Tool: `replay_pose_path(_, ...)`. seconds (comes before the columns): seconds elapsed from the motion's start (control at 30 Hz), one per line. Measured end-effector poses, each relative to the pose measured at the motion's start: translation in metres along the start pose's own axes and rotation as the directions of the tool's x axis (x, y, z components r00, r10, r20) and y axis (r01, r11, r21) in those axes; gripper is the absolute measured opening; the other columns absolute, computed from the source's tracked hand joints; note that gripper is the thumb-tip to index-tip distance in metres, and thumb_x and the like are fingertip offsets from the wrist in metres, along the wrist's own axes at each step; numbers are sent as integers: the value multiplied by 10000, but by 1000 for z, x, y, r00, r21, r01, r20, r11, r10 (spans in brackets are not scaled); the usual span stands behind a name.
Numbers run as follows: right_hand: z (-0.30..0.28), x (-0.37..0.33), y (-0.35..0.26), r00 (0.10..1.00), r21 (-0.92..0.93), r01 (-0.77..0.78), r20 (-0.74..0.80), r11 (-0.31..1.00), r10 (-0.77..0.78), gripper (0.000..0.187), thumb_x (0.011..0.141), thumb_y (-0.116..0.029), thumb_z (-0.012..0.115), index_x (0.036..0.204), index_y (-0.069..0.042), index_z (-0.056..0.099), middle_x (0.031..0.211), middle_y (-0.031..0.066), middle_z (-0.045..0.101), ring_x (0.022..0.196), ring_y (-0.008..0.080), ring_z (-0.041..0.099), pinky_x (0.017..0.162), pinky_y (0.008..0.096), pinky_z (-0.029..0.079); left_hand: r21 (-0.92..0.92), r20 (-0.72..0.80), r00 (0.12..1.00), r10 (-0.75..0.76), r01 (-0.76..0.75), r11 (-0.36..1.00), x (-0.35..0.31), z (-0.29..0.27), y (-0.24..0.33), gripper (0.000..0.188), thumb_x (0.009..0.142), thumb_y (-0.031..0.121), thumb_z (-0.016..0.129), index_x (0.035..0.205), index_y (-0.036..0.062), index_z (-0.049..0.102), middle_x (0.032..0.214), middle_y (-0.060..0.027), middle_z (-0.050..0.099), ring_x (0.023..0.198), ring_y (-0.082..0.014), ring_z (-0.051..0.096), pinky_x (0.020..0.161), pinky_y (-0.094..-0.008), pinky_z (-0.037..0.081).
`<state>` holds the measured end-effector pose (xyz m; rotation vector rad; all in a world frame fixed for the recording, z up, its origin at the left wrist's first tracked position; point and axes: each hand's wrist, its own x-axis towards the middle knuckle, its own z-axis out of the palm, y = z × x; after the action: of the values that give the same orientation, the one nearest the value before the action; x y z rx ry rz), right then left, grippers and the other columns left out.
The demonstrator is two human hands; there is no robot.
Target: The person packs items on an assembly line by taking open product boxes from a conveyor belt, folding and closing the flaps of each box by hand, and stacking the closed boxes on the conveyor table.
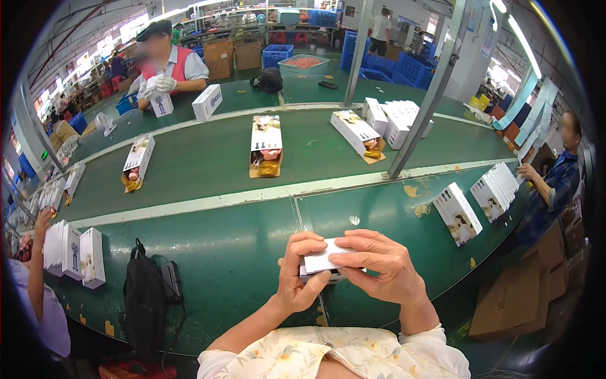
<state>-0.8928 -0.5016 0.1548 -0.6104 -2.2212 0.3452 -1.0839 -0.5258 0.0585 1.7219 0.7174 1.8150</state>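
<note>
Just in front of my chest, a white carton (pixel 322 258) stands with its end toward me, above the green table (pixel 227 252). My left hand (pixel 295 271) grips it round the left side, thumb at the near edge. Across the top end lie the fingers of my right hand (pixel 382 268), pressed on the white flap, with the thumb at the near side. Most of the carton's body is hidden below my hands. Beyond them, on the green belt (pixel 208 164), lies an open printed carton (pixel 266 134) with a pink thing and gold wrapping showing at its near end.
More open cartons (pixel 356 129) lie along the belt. Closed cartons stand at right (pixel 457 218) and at left (pixel 93 259). A black bag (pixel 144 297) rests on the table to my left. A metal post (pixel 429 95) rises ahead. Co-workers stand across the belt (pixel 167 66), at right and at left.
</note>
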Motion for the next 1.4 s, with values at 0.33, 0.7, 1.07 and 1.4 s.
replay_pose_path(0.33,62,0,-36,987,-28,-23,157,999,27,369,945,-154,687,1310,-98,680,1453,90,582,1413,401,444,1179,492,357,206,20,975,219,-219,954,-7,-61,2,481,871,226,789,1287,95,587,1323,-226,499,1128,-303,550,935,-387,464)
replay_pose_path(0.7,94,-3,7,954,240,-169,-204,956,220,772,727,-51,878,1408,-139,526,1528,211,419,1328,388,535,1084,419,454,-206,-110,979,-172,147,968,15,-80,-24,386,966,227,639,1309,67,562,1363,-132,483,1222,-227,498,1034,-392,415)
replay_pose_path(1.07,10,-40,133,720,-734,-622,-400,272,567,875,728,-20,764,1508,-269,457,1500,96,523,1289,374,508,1056,517,404,773,-164,901,-401,370,516,164,-179,-250,591,921,208,629,1440,33,406,1253,-239,620,1177,-430,566,1006,-506,472)
replay_pose_path(1.4,129,17,23,884,-454,-459,-322,764,339,749,767,-86,788,1462,-187,527,1476,207,487,1289,422,516,1070,497,418,944,36,906,-422,107,312,212,-266,-120,265,935,173,556,1132,175,733,1056,-162,735,1007,-396,684,869,-503,551)
